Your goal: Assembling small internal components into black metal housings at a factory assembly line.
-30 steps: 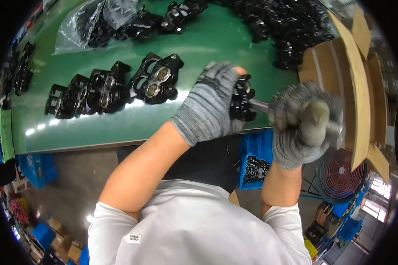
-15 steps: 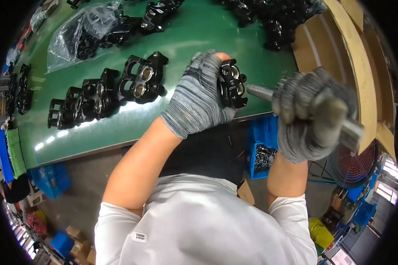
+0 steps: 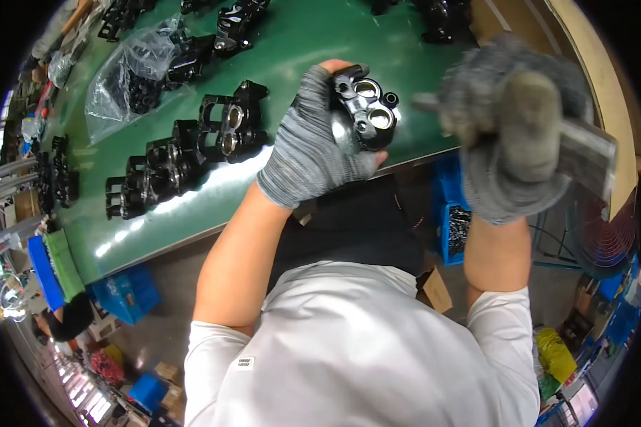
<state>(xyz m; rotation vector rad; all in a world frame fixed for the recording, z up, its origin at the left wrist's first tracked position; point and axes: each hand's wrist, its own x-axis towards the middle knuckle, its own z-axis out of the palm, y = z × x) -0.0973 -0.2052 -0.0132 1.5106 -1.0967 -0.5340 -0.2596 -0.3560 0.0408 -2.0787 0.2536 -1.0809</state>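
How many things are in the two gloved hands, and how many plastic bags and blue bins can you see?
Black metal part in the left hand: 1
Blurred tool in the right hand: 1
Clear plastic bag of black parts on the green table: 1
Blue bin of small parts under the table edge: 1
Total: 4

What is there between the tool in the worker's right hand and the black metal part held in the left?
Nothing visible. The left hand holds the black metal part above the green table edge, bores facing up. The right hand, blurred, grips a handled tool whose tip points at the part across an open gap.
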